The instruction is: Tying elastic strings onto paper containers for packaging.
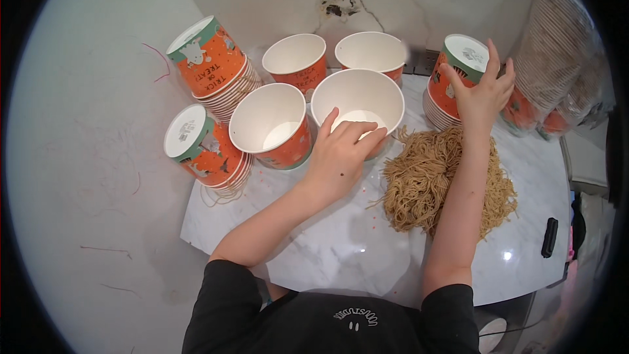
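My left hand (337,160) has its fingers hooked over the near rim of a white-lined paper cup (360,92); its thumb is hidden. This cup stands upright, front right in a group of open orange paper cups. Beside it are another front cup (268,118) and two behind, a back left cup (295,54) and a back right cup (371,51). At the right, my right hand (483,95) is open, thumb and fingers spread around a stack of upside-down paper cups (452,82). My right forearm passes over a heap of tan noodle-like strands (419,190).
Two leaning stacks of nested cups, an upper stack (209,59) and a lower stack (209,151), stand at the left. Clear-wrapped cups (550,46) rise at the far right. A black clip-like object (550,237) lies on the white marbled table (327,249). A wall borders the back.
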Motion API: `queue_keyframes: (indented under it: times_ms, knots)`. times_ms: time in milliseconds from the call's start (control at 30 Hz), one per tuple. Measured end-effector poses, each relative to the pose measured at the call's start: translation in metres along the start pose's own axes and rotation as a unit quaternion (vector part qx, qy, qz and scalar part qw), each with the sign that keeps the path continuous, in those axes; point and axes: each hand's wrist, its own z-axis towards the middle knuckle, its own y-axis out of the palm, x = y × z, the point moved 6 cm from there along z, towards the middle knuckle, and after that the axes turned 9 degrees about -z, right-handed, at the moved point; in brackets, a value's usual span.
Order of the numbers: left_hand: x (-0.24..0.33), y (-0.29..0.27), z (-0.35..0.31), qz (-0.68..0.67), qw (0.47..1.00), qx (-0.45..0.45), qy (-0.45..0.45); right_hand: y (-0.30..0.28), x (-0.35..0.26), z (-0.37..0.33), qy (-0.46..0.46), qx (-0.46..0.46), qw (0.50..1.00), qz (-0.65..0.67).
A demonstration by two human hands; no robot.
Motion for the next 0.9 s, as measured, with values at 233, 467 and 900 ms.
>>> queue_keyframes:
  times_ms: [233,467,900]
  knots:
    - [-0.005,0.002,-0.003,-0.002,1.000,0.011,-0.015,0.038,0.052,0.001,0.036,-0.015,0.989,0.143]
    - [-0.004,-0.012,-0.007,-0.013,0.999,0.006,-0.045,0.002,0.032,0.009,0.001,0.094,0.976,0.196]
    - [-0.021,-0.034,-0.005,-0.030,0.993,-0.058,-0.103,-0.073,-0.033,0.004,-0.216,0.309,0.857,0.352]
